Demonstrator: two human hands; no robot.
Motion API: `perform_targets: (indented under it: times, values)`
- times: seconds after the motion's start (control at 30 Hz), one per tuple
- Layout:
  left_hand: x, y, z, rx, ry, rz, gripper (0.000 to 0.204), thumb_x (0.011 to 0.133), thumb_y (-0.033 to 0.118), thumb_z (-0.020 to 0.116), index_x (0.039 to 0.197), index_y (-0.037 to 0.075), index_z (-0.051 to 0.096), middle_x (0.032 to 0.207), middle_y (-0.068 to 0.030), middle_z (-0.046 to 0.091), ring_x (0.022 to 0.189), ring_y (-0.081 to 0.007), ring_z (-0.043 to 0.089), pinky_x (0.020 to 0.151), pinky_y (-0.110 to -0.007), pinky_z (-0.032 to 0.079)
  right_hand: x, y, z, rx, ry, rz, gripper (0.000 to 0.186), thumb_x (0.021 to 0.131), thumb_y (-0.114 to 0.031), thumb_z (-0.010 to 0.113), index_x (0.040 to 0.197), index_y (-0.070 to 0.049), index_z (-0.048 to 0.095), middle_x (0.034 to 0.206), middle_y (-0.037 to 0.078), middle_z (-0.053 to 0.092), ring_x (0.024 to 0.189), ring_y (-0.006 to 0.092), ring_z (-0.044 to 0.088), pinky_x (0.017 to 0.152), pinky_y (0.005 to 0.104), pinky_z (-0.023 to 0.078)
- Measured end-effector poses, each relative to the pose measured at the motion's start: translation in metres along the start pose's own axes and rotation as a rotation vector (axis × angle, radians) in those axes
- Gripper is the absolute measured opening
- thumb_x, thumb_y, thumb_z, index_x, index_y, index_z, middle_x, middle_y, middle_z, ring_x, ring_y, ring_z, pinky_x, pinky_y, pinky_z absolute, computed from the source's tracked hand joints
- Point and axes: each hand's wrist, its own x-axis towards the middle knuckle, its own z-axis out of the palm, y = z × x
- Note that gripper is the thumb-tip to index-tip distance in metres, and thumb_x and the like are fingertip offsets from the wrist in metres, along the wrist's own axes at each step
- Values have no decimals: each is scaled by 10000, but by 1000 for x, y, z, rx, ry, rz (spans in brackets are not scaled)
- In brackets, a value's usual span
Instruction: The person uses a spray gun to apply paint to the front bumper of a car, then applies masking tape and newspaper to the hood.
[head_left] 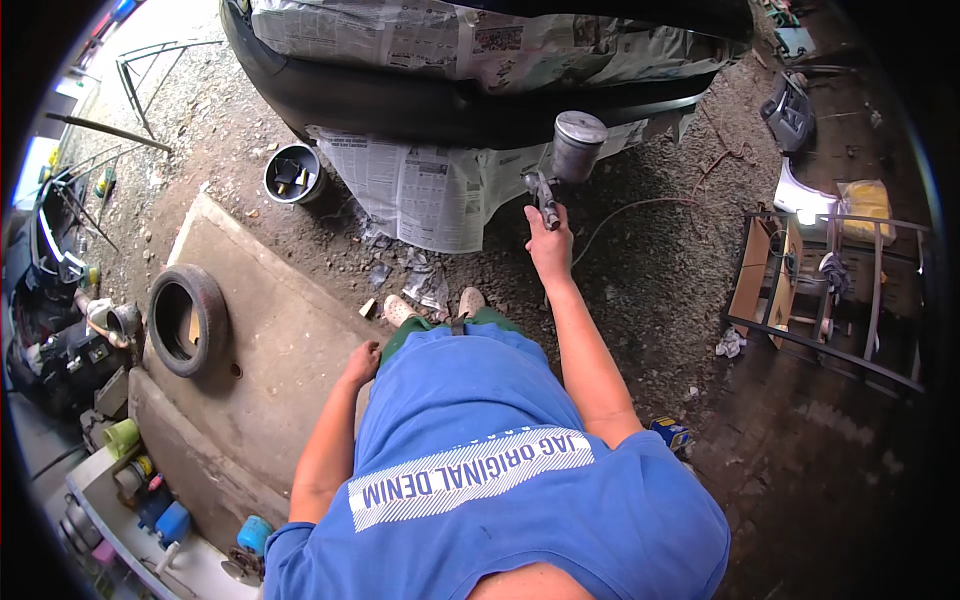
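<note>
My right hand (pixel 549 240) is stretched forward, its fingers wrapped round the handle of a metal spray gun (pixel 546 200). A grey paint cup (pixel 577 147) stands on top of the gun, close to a black car bumper (pixel 400 112). Newspaper masking (pixel 420 190) hangs below the bumper, and more newspaper covers the bodywork above it. A thin hose (pixel 640 203) trails across the ground to the right of the gun. My left hand (pixel 364 361) hangs low beside my left thigh, fingers curled, with nothing seen in it.
At the left, a tyre (pixel 188 320) lies on a concrete slab (pixel 270 290). A bucket (pixel 294 173) with things inside stands near the bumper's left end. Crumpled foil (pixel 425 285) lies before my feet. To the right is a metal frame (pixel 830 290); cans crowd a white tray (pixel 130 530) lower left.
</note>
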Motion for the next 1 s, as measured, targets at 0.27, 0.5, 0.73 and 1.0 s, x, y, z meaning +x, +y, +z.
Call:
perform_targets:
  times: [0.27,0.5,0.73,1.0]
  values:
    - [-10,-7,-4,-20,24,-1,417,937,230,524,1257,-18,621,1251,-249,652,1194,-395,609,1032,-449,471,10,-7,38,-93,-12,-172,395,938,-386,686,1034,-36,528,789,207,641,757,422,630,662,493,480]
    - [-24,-28,4,-66,58,-108,425,928,229,513,1256,-18,623,1249,-250,650,1195,-389,608,1038,-445,469,11,-23,71,-130,-57,-239,406,933,-388,703,1024,-28,538,716,127,610,676,292,643,649,430,492]
    - [-30,-23,-8,-51,47,-35,427,928,227,514,1274,4,626,1261,-265,639,1202,-389,606,1037,-441,470,3,-45,88,34,-213,-174,376,940,-386,700,992,-43,558,667,55,580,497,156,578,490,329,467]
    - [32,90,-71,-41,-77,329,330,941,202,555,1174,17,697,1146,-189,713,1100,-322,668,967,-398,505,-29,-47,111,301,-175,-28,258,980,-293,647,1012,-50,569,825,38,618,436,98,486,389,290,369]
